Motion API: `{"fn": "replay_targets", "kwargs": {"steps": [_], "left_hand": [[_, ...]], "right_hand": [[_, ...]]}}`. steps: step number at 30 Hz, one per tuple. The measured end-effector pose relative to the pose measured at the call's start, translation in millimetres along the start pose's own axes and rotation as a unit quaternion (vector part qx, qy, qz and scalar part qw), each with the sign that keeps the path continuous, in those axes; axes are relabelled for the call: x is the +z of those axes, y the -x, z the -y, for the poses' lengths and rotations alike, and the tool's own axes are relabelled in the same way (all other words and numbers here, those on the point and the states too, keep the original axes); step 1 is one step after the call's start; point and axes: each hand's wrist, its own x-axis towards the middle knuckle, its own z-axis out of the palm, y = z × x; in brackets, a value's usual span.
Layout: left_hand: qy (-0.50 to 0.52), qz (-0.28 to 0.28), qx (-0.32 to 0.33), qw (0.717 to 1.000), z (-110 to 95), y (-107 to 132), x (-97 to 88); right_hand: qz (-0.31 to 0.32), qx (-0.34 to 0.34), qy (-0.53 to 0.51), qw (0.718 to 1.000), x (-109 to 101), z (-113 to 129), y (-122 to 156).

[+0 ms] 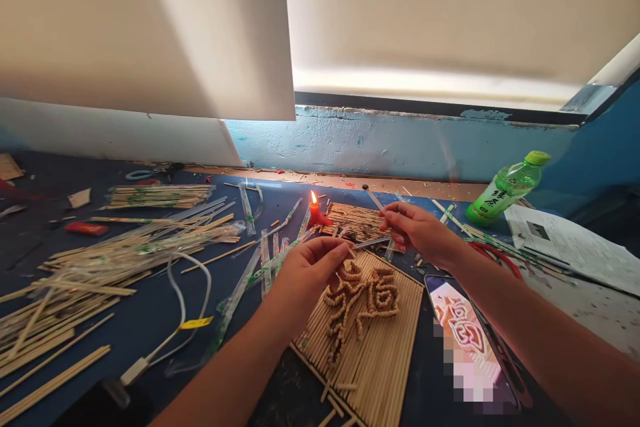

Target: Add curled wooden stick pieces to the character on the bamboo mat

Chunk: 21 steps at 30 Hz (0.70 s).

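Note:
My left hand (313,265) and my right hand (415,230) hold the two ends of one thin stick in a clear wrapper (371,241), stretched between them above a mat of bamboo sticks (385,353). On the mat lies a figure built from small curled wooden pieces (363,300). A lit red candle (315,210) burns just beyond my hands, in front of a second stick mat (357,220).
Wrapped and bare chopsticks (100,267) lie heaped at the left, with a white cable (180,307). A phone (470,340) lies right of the mat. A green bottle (507,187) and printed paper (570,243) lie at the right. White boards lean on the blue wall.

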Motion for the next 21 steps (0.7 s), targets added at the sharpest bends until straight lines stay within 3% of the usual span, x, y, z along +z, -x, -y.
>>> {"fn": "replay_targets", "kwargs": {"steps": [7, 16, 21], "left_hand": [[0.012, -0.048, 0.021, 0.999, 5.1, -4.0, -2.0], [-0.161, -0.128, 0.118, 0.971, 3.3, -1.0, 5.1], [-0.216, -0.127, 0.175, 0.952, 3.8, 1.7, 6.5]], "right_hand": [[0.035, 0.04, -0.027, 0.998, -4.5, -21.9, 57.5], [0.095, 0.044, 0.003, 0.995, -0.7, -21.0, 67.0], [0.111, 0.044, -0.001, 0.993, 5.4, -20.8, 69.1]]}}
